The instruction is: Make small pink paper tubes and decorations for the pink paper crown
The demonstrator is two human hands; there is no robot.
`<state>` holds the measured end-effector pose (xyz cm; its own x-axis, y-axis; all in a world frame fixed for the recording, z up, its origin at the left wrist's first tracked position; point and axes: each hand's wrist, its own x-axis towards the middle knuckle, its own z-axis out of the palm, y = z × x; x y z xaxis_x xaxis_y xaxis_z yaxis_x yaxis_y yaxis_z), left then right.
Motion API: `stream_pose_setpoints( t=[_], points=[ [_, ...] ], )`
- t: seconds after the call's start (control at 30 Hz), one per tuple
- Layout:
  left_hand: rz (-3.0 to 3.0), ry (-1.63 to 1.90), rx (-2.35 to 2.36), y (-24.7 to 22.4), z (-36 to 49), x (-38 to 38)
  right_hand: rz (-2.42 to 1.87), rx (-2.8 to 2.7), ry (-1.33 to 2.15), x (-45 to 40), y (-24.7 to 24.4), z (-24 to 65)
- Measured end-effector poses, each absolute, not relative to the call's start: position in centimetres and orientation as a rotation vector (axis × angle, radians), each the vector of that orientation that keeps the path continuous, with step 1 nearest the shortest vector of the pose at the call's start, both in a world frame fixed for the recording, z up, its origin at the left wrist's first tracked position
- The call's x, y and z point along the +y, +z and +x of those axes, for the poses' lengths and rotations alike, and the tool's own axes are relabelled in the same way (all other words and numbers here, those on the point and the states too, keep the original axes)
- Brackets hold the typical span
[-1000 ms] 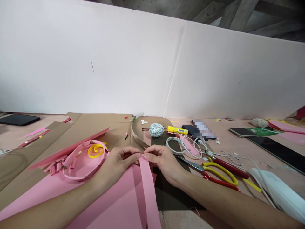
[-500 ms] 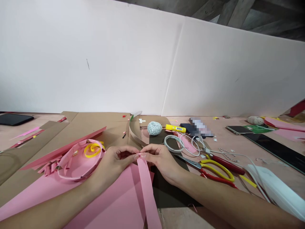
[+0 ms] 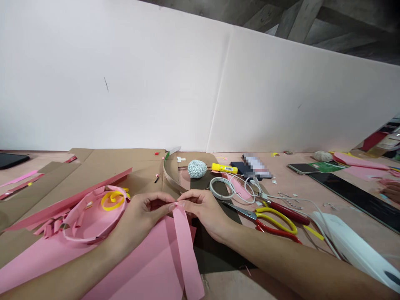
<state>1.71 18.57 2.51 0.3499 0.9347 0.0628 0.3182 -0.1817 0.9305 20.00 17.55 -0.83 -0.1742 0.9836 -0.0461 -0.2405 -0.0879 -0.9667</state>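
Note:
Both hands meet at the top end of a long pink paper strip (image 3: 186, 254), which hangs down toward the bottom edge. My left hand (image 3: 148, 213) pinches that end between thumb and forefinger. Right beside it, my right hand (image 3: 200, 208) pinches the same end, fingertips nearly touching. Under the strip and my left forearm lies a large pink sheet (image 3: 137, 262). A pink paper ring (image 3: 120, 221) with curled yellow strips (image 3: 112, 201) sits left of my left hand.
Scissors (image 3: 265, 218), red-handled pliers (image 3: 290, 213), a tape roll (image 3: 221, 188) and white cables lie to the right. Behind the hands are a patterned ball (image 3: 197, 168) and yellow glue stick (image 3: 224, 168). At the far right edge, part of another person's hand (image 3: 391, 191) shows.
The view has turned slightly right, so things appear shifted left. Another person's hand has come into view at the right edge. My hands keep the same pinch on the strip.

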Motion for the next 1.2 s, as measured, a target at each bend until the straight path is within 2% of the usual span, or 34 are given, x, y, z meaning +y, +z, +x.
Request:
stream_pose_setpoints(
  t=[0.63, 0.9, 1.03, 1.2],
  points=[
    [1.606, 0.838, 1.047, 2.5, 1.9, 18.3, -0.955, -1.079, 1.478, 17.5, -1.0, 20.1],
    [1.582, 0.791, 0.938, 2.3, 1.7, 18.3, -0.826, -1.035, 1.697, 17.7, -0.5, 21.0],
    [1.633, 0.656, 0.854, 2.4, 1.6, 18.1, -0.752, -1.092, 1.869, 17.8, -0.1, 21.8],
    [1.707, 0.516, 0.749, 2.9, 1.3, 18.2, -0.702, -1.206, 1.919, 18.0, 0.0, 22.2]
  ],
)
